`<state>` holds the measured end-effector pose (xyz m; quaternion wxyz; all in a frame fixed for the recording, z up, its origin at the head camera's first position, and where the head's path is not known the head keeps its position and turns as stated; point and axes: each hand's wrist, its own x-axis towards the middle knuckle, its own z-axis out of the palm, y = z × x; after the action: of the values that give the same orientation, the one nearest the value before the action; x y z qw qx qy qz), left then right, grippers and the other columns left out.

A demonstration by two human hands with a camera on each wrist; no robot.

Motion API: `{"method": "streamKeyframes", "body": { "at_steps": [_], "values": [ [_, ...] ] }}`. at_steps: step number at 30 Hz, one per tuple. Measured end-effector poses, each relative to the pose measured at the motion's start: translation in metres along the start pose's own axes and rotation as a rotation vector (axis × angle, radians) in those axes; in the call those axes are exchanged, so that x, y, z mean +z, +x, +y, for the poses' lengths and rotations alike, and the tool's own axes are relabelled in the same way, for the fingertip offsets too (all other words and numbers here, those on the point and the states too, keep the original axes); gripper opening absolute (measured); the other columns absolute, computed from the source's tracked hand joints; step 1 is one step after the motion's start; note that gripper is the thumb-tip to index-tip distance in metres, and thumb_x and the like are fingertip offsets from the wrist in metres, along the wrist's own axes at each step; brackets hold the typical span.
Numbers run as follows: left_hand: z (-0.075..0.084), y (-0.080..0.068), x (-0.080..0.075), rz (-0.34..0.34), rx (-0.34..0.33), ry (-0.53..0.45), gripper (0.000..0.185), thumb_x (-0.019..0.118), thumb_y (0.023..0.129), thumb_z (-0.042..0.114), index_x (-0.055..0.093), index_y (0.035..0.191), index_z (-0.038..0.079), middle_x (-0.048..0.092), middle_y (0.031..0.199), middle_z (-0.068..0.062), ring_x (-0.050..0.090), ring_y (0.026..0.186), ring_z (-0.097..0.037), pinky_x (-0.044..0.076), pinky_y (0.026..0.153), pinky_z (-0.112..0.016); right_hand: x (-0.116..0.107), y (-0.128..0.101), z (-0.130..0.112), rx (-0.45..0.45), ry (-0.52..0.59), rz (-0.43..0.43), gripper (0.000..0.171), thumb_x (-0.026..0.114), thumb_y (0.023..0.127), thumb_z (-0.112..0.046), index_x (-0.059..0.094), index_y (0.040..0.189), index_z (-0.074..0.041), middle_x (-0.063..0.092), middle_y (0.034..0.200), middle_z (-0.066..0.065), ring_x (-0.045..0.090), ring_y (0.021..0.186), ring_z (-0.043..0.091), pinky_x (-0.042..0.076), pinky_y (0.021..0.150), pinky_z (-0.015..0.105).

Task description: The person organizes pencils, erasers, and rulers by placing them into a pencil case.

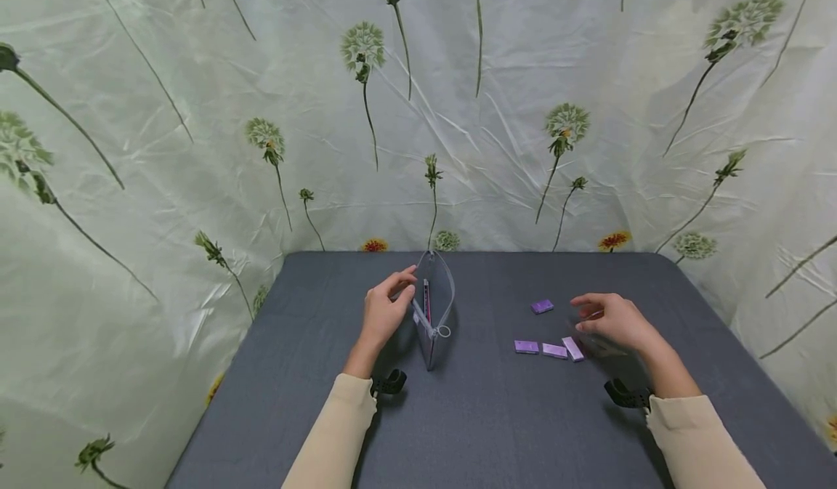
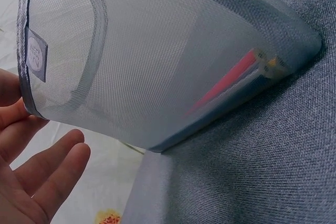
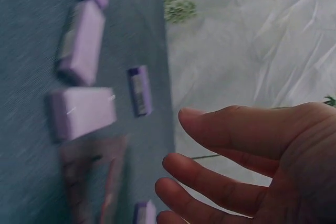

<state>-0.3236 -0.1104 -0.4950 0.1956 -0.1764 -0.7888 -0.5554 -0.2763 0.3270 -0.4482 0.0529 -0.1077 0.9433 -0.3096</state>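
Observation:
My left hand pinches one side of the top rim of a grey mesh zip pouch, which stands upright with its mouth spread. Through the mesh in the left wrist view show a pink strip and a few other slim items low inside. My right hand hovers over the table with fingers loosely bent and nothing held. Near it lie several small purple blocks like wrapped erasers, including a tilted one and one farther back. A clear set square, blurred, lies below the right hand.
The dark grey cloth-covered table ends at a light curtain printed with dandelions, behind and at both sides. Two more purple blocks lie in a row, one at the left and one in the middle. A black strap sits on each wrist.

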Motion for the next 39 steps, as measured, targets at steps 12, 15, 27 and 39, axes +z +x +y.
{"method": "streamKeyframes", "body": {
  "at_steps": [12,15,27,39],
  "values": [
    [0.001,0.001,0.002,-0.006,-0.006,-0.029,0.016,0.065,0.098,0.009,0.072,0.107,0.020,0.064,0.134,0.010,0.064,0.117,-0.017,0.055,0.089,-0.046,0.013,-0.014,0.028,0.084,-0.047,-0.001,0.060,0.083,0.080,-0.015,0.061,0.134,0.000,0.067,0.112,0.021,0.064,0.099,0.036,0.053,0.073,0.047],
    [0.001,0.001,0.002,-0.006,-0.010,-0.028,0.016,0.065,0.098,0.010,0.072,0.107,0.021,0.064,0.134,0.013,0.064,0.117,-0.015,0.055,0.090,-0.048,0.016,-0.015,0.030,0.092,-0.056,0.004,0.063,0.085,0.079,-0.017,0.060,0.134,0.000,0.067,0.111,0.022,0.064,0.098,0.036,0.053,0.074,0.049],
    [0.000,-0.002,0.003,-0.028,-0.018,-0.026,0.013,0.064,0.100,0.015,0.072,0.107,0.022,0.064,0.136,0.004,0.064,0.117,-0.017,0.054,0.091,-0.047,0.029,-0.017,0.030,0.074,-0.163,0.040,0.069,0.091,0.069,-0.025,0.064,0.126,0.003,0.067,0.100,0.022,0.062,0.093,0.041,0.050,0.074,0.057],
    [0.000,-0.002,-0.001,-0.009,-0.025,-0.028,0.012,0.064,0.100,0.017,0.072,0.106,0.023,0.064,0.135,0.007,0.064,0.117,-0.016,0.054,0.092,-0.048,0.031,-0.015,0.024,0.061,-0.181,0.081,0.064,0.092,0.069,-0.028,0.067,0.120,0.001,0.063,0.093,0.015,0.060,0.084,0.032,0.048,0.068,0.051]
  ]
}}
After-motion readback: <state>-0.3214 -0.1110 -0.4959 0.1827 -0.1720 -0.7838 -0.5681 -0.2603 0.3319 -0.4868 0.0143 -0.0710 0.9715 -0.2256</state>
